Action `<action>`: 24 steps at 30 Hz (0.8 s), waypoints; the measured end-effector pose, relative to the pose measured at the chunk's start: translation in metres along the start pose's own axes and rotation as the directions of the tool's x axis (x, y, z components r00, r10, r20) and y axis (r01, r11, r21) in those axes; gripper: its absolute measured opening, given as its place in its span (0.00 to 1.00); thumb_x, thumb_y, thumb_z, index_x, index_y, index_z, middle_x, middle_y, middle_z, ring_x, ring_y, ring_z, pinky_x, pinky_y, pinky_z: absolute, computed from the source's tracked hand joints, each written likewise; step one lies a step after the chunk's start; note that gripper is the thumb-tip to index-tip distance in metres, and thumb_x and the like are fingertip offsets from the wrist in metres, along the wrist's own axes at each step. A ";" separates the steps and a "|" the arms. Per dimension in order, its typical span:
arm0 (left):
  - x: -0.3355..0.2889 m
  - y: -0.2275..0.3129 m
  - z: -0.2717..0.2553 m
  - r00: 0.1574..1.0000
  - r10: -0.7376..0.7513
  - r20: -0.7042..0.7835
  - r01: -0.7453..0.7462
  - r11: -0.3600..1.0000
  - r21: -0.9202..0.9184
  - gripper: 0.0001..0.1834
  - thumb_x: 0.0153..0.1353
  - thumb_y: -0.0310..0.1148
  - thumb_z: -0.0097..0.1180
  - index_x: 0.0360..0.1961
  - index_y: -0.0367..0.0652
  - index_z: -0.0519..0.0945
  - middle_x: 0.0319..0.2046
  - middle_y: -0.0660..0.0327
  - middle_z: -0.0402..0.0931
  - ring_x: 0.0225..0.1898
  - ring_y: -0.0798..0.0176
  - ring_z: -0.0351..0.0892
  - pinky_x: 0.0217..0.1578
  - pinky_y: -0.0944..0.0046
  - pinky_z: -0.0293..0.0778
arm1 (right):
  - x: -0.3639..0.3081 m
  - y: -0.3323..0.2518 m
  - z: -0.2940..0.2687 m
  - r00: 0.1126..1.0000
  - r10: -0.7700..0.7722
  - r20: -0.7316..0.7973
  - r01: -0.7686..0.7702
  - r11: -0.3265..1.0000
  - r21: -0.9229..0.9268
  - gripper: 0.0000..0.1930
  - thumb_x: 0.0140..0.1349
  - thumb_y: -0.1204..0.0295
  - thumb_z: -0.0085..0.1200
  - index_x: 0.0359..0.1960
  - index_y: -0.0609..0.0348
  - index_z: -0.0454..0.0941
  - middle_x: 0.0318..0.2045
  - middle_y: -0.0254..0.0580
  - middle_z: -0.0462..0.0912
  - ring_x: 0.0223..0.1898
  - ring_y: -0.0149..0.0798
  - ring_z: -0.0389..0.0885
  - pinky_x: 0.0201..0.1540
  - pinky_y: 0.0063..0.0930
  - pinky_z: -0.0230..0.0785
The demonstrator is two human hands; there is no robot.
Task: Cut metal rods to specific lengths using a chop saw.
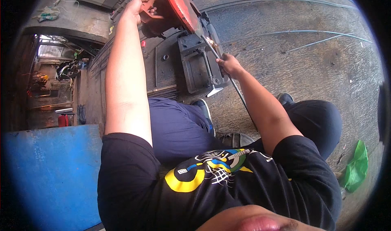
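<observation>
A cut-off saw with a red blade guard [179, 6] stands on the floor in front of me, on a dark metal base [195, 70]. High up at the left of the guard, my left hand [136, 8] is closed around the saw's handle, which its fingers mostly cover. My right hand [230, 65] grips a thin metal rod [239, 93] beside the base. From under the guard the rod slants down toward my right knee. A bright spot shows by the rod's far end; I cannot make out whether it is sparks. A pale T-shaped clamp handle [214, 92] sticks out toward me.
Several long rods [285, 2] lie across the floor at the far right. A small dark ring [165, 57] lies left of the saw. A blue panel [53, 174] fills the lower left, and a green plastic bag [356, 168] lies at the right. My shoes flank the saw base.
</observation>
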State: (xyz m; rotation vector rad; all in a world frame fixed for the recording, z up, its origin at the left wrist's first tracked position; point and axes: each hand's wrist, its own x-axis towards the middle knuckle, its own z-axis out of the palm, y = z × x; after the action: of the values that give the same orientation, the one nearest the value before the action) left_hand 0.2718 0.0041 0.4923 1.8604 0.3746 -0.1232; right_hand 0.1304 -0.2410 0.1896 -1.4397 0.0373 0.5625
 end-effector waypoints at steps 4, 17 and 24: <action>-0.002 0.002 0.002 1.000 -0.030 0.009 0.030 0.999 -0.028 0.19 0.59 0.35 0.49 0.49 0.35 0.69 0.35 0.48 0.74 0.29 0.58 0.76 0.28 0.63 0.76 | 0.007 0.006 -0.001 0.991 -0.104 -0.089 0.081 0.970 -0.231 0.14 0.59 0.64 0.55 0.29 0.64 0.71 0.19 0.41 0.75 0.17 0.36 0.72 0.20 0.33 0.64; -0.011 -0.003 0.004 0.980 -0.017 0.196 0.047 0.988 -0.147 0.16 0.61 0.35 0.38 0.42 0.38 0.73 0.29 0.55 0.74 0.25 0.59 0.73 0.31 0.56 0.75 | 0.084 -0.125 -0.131 0.970 -0.244 0.023 0.082 0.233 -0.969 0.17 0.62 0.57 0.44 0.44 0.53 0.75 0.42 0.49 0.79 0.45 0.53 0.77 0.46 0.49 0.69; -0.026 -0.005 0.014 0.985 0.105 0.134 -0.074 0.974 -0.214 0.19 0.62 0.33 0.36 0.48 0.34 0.72 0.33 0.54 0.76 0.28 0.59 0.75 0.29 0.63 0.74 | 0.087 -0.138 -0.124 0.942 -0.321 0.098 0.127 0.072 -0.989 0.14 0.63 0.60 0.42 0.46 0.48 0.75 0.43 0.47 0.79 0.49 0.50 0.75 0.52 0.53 0.60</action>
State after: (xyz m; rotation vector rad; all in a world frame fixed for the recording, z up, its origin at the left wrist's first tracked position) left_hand 0.2467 -0.0129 0.4903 1.6463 0.1944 -0.1500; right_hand 0.2968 -0.3311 0.2666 -2.8213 -0.5939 0.1131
